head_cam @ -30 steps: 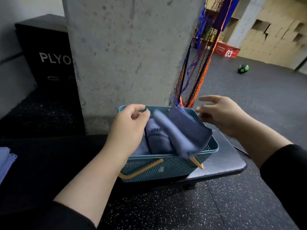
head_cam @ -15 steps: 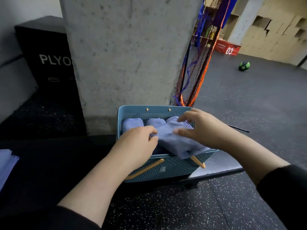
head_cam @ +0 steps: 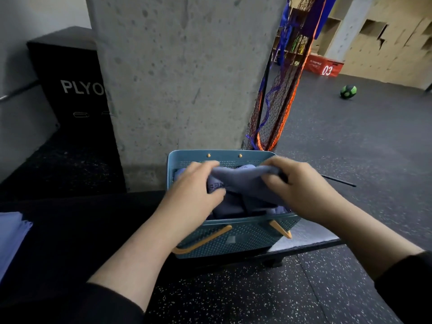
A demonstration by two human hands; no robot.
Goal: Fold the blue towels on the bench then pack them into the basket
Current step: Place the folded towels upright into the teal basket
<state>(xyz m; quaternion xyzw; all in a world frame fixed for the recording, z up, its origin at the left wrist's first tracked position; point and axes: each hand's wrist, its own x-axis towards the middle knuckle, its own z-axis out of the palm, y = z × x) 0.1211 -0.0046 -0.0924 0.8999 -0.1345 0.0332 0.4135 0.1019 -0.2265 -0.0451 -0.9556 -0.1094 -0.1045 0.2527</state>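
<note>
A teal perforated basket [head_cam: 236, 239] with tan handles stands at the right end of the black bench [head_cam: 81, 220]. Both my hands hold one folded blue towel [head_cam: 245, 181] just above the basket's opening. My left hand [head_cam: 194, 190] grips its left end and my right hand [head_cam: 301, 185] grips its right end. Under it, several folded blue towels [head_cam: 230, 208] stand packed inside the basket. More blue towels [head_cam: 10, 237] lie on the bench at the far left edge of the view.
A concrete pillar [head_cam: 182, 78] rises right behind the basket. A black plyo box [head_cam: 70, 90] stands to its left, an orange and blue net [head_cam: 275, 108] to its right. A green ball [head_cam: 348, 91] and a red box [head_cam: 323, 66] sit far off on the floor.
The towel, loose over the basket's right edge a second ago, is now held at both ends by both hands, lifted over the middle of the basket.
</note>
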